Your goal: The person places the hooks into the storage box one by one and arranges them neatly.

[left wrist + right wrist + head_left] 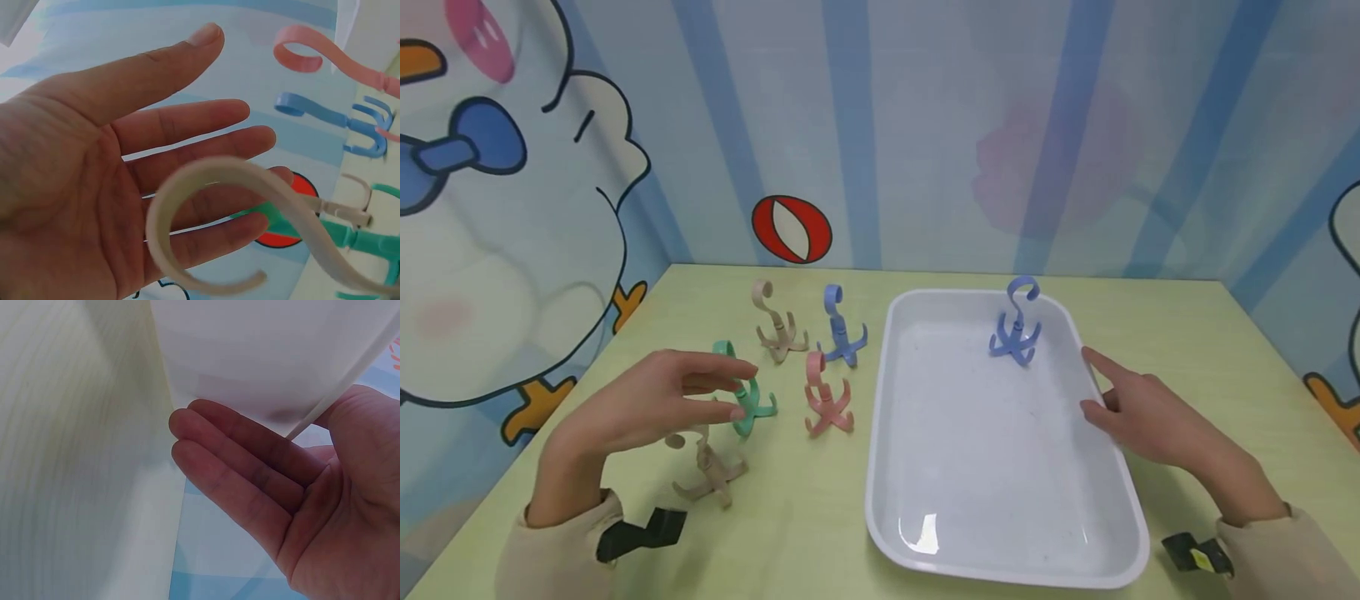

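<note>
My left hand (658, 400) hovers over the green four-pronged hook (749, 408), fingers extended and thumb apart, holding nothing. In the left wrist view a beige hook (212, 164) curls in front of that palm; in the head view it stands below the hand. A pink hook (829, 408), a blue hook (844, 340) and a second beige hook (782, 335) are grouped to the right of the hand. My right hand (1157, 412) grips the right rim of the white tray (1131, 508), its fingers along the outer wall. Another blue hook (1017, 337) stands inside the tray's far right corner.
The pale green tabletop (797, 533) carries the tray and the hooks. Behind it rises a blue striped backdrop (917, 142) with cartoon figures and a red and white ball (792, 229). Side panels close in the left and right.
</note>
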The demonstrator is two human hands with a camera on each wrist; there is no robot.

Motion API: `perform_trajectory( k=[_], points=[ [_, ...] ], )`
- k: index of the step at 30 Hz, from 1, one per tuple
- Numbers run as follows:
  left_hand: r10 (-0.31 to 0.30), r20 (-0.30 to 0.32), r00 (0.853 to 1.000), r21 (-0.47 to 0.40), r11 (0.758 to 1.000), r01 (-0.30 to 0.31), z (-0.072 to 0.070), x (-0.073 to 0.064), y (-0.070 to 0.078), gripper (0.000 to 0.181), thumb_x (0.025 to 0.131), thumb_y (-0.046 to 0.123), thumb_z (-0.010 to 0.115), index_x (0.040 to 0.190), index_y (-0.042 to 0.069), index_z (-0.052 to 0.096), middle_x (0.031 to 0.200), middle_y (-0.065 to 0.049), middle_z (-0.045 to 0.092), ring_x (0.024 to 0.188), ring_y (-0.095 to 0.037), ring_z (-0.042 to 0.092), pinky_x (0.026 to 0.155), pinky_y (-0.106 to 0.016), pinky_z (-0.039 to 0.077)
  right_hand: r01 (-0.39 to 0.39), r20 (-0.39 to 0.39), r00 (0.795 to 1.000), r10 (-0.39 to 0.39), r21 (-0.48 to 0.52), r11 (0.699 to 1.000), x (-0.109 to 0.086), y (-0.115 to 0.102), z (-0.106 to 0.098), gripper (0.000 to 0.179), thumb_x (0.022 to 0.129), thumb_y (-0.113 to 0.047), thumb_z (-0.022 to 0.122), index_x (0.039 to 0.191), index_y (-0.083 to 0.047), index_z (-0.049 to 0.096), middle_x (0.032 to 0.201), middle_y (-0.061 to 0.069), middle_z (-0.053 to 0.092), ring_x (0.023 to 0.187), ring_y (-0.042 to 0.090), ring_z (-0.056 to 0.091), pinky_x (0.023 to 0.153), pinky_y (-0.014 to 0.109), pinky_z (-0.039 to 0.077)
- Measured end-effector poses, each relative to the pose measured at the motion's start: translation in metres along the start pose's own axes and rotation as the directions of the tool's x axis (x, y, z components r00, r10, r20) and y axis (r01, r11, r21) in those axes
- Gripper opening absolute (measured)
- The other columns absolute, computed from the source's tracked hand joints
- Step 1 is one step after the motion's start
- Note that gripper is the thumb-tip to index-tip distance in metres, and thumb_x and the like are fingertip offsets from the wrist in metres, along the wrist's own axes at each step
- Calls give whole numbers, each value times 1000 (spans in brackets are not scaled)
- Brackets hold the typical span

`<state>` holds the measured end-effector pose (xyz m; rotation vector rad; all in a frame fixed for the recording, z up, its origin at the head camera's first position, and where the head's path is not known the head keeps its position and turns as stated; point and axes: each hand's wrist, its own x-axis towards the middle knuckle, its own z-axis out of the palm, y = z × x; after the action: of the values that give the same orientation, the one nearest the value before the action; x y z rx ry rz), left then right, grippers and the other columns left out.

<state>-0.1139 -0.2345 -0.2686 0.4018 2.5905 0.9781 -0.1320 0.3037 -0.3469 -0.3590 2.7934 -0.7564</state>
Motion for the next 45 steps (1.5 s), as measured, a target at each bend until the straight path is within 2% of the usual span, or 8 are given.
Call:
perform_trajectory(
  k=[3, 11, 15, 22, 26, 30, 38, 45],
  points=[
    [-10, 5, 1000, -19, 1000, 10, 1, -3, -9, 60, 98, 38, 76, 150, 10, 59, 149, -18, 62, 126, -34, 68, 72, -38, 62, -7, 2, 1000, 7, 8, 1000, -1, 0, 1, 81, 106, -17, 61, 164, 11, 12, 118, 32, 73, 97, 32, 77, 68, 34, 58],
    [18, -54, 998, -2, 1000, -18, 8, -16, -33, 58, 100, 37, 74, 149, 8, 60, 148, -17, 64, 134, -38, 64, 97, -46, 61, 2, -1, 1000, -2, 4, 1000, -1, 1, 0, 82, 106, -16, 61, 164, 11, 11, 115, 30, 75, 94, 30, 77, 67, 34, 57],
    [8, -100, 995, -27, 1000, -11, 15, -22, -41, 54, 100, 35, 74, 147, 10, 63, 144, -17, 66, 128, -35, 67, 93, -37, 61, 3, -2, 1000, -3, -2, 1000, 0, 1, 0, 81, 106, -16, 61, 164, 12, 11, 115, 31, 74, 95, 31, 78, 67, 34, 57],
    [-45, -120, 992, -84, 996, 35, 26, -23, -49, 46, 100, 32, 75, 141, 10, 68, 136, -13, 72, 112, -19, 73, 91, -35, 63, 3, -3, 1000, -3, 2, 1000, 0, 1, 0, 81, 106, -17, 61, 164, 11, 12, 115, 29, 75, 95, 29, 77, 66, 32, 56],
    [-17, -122, 992, -116, 993, 3, 29, -25, -54, 38, 102, 27, 72, 136, 11, 71, 132, -12, 74, 103, -8, 72, 84, -26, 60, 5, -1, 1000, -5, 14, 1000, 0, 1, 1, 81, 106, -16, 61, 164, 11, 11, 115, 31, 74, 96, 30, 77, 67, 33, 56],
    [24, -125, 992, -171, 984, -46, 31, -26, -59, 34, 103, 22, 71, 135, 10, 72, 129, -13, 75, 99, -8, 72, 82, -27, 60, 6, -1, 1000, -6, 18, 1000, 0, 1, 1, 81, 106, -15, 61, 164, 12, 11, 115, 31, 74, 95, 30, 77, 67, 33, 56],
    [60, -121, 991, -224, 971, -86, 32, -26, -62, 35, 104, 19, 69, 136, 6, 71, 126, -14, 77, 106, -4, 74, 86, -25, 61, 10, 0, 1000, -10, 9, 1000, 0, 2, 2, 81, 106, -16, 61, 164, 11, 11, 116, 31, 74, 95, 30, 77, 67, 33, 56],
    [81, -131, 988, -212, 971, -107, 33, -26, -49, 34, 103, 21, 70, 134, 9, 72, 123, -14, 78, 103, -9, 75, 85, -27, 61, 12, -3, 1000, -12, 12, 1000, 0, 1, 1, 81, 106, -15, 61, 164, 12, 12, 114, 30, 75, 93, 28, 77, 66, 33, 55]
  ],
)
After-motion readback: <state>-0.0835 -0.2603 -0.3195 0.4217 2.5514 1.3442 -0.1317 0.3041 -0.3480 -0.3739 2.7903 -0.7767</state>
